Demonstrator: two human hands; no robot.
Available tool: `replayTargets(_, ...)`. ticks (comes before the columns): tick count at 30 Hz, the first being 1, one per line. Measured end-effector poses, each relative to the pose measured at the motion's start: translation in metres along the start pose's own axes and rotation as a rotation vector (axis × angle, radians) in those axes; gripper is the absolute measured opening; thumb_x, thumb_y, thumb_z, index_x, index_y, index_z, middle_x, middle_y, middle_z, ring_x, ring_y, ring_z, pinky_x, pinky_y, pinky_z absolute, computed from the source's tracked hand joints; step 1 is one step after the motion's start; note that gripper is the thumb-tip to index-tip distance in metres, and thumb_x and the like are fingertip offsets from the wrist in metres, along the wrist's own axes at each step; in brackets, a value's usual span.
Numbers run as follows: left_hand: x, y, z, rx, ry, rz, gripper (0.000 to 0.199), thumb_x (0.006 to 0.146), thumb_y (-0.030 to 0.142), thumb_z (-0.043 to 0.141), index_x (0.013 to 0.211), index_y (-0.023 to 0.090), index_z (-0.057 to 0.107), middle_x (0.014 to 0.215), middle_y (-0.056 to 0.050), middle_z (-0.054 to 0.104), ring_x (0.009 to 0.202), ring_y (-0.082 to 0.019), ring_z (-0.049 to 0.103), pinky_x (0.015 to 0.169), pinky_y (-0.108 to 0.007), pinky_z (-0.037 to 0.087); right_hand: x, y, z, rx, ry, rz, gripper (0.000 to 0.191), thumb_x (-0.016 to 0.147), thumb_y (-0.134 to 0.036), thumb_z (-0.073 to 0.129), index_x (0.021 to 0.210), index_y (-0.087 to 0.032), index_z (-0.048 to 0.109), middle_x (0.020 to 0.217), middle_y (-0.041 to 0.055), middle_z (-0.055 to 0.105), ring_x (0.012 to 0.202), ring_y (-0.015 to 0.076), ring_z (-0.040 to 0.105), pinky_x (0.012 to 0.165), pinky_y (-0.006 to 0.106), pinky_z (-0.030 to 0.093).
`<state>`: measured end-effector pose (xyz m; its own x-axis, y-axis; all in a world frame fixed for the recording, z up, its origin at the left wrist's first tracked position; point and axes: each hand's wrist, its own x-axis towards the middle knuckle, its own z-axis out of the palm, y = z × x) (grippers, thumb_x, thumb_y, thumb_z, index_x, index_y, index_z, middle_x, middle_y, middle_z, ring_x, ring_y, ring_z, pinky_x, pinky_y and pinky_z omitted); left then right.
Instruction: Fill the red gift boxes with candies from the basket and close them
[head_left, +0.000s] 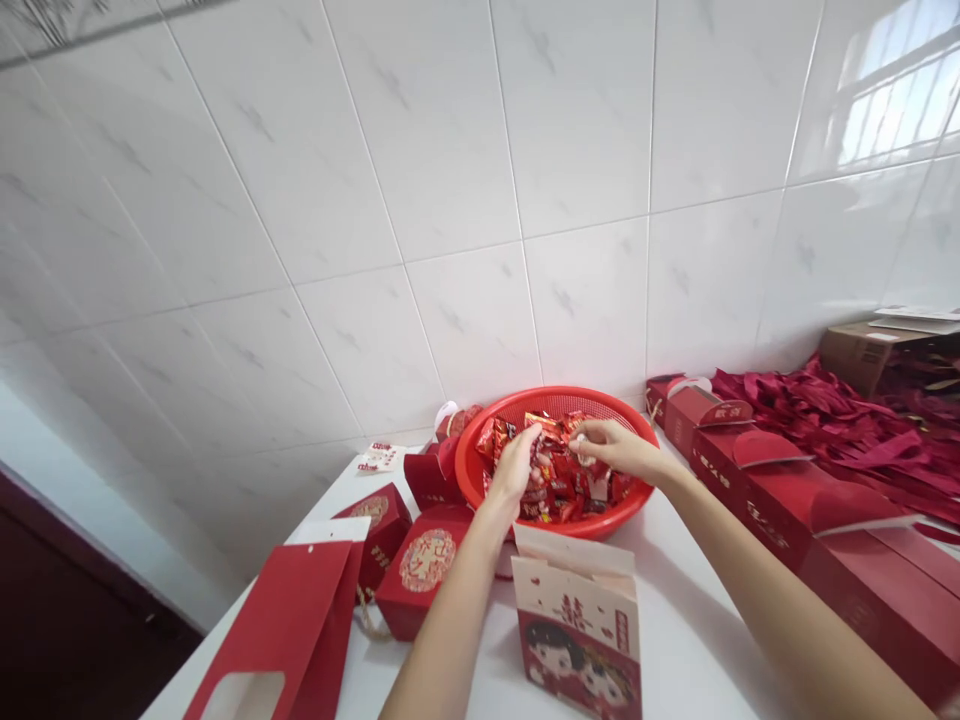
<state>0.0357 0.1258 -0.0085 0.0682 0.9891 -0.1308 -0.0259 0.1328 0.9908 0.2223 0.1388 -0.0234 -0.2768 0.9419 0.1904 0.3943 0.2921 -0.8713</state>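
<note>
Both my hands are inside a red plastic basket [469, 485] with a mesh inner wall, full of red wrapped candies [559, 490]. My left hand [517, 465] is cupped on the left side, fingers curled round wrapped candies and partly hidden by them. Thumb and fingertips of my right hand [611, 445] pinch together at a wrapped candy near the middle of the heap. Just in front of the basket, between my forearms, stands an upright paper gift box [577, 630] with two cartoon figures and its top flaps raised.
Red gift boxes [427, 570] with rope handles lie left of the basket, beside a red paper bag [285, 610]. A row of red boxes [780, 480] runs along the right. Behind it are dark red ribbons [862, 430] and a cardboard box [862, 350]. A tiled wall [585, 300] rises behind the white table [675, 620].
</note>
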Motion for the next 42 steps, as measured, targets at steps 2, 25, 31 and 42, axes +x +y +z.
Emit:
replayTargets(2,0.000,0.000,-0.001,-0.021,-0.012,-0.003,0.043,0.089,0.059,0.054,0.075,0.019,0.056,0.056,0.005,0.054,0.041,-0.007,0.039,0.044,-0.021,0.034,0.003,0.003,0.002,-0.101,0.013,0.011,0.017,0.087,-0.033,0.058,0.087,-0.018,0.066,0.081,0.0049,0.071,0.078,0.0205,0.069,0.070,0.030,0.053)
replayTargets(25,-0.002,0.001,-0.004,-0.084,0.024,0.080,0.028,0.061,0.025,0.087,0.081,0.018,0.068,0.084,-0.001,0.072,0.072,-0.015,0.065,0.054,-0.021,0.049,-0.001,-0.004,0.018,-0.775,-0.141,0.330,0.060,0.055,-0.005,0.074,0.114,-0.016,0.067,0.112,0.0217,0.071,0.103,0.0414,0.069,0.080,0.042,0.051)
replayTargets(31,-0.001,-0.001,-0.003,-0.110,0.027,0.086,0.037,0.056,0.025,0.093,0.082,0.016,0.069,0.083,-0.003,0.074,0.078,-0.018,0.069,0.065,-0.027,0.057,0.000,-0.004,0.008,-0.482,-0.176,0.223,0.047,0.055,-0.003,0.072,0.099,-0.021,0.069,0.083,0.0029,0.074,0.076,0.0225,0.070,0.062,0.027,0.050)
replayTargets(42,-0.002,0.002,-0.001,-0.139,0.001,0.029,0.030,0.063,0.029,0.089,0.083,0.017,0.071,0.083,-0.003,0.075,0.077,-0.019,0.070,0.065,-0.027,0.058,0.000,-0.009,0.000,-0.262,0.021,0.106,0.017,0.086,-0.015,0.061,0.100,-0.016,0.071,0.096,0.0058,0.077,0.089,0.0187,0.073,0.078,0.027,0.056)
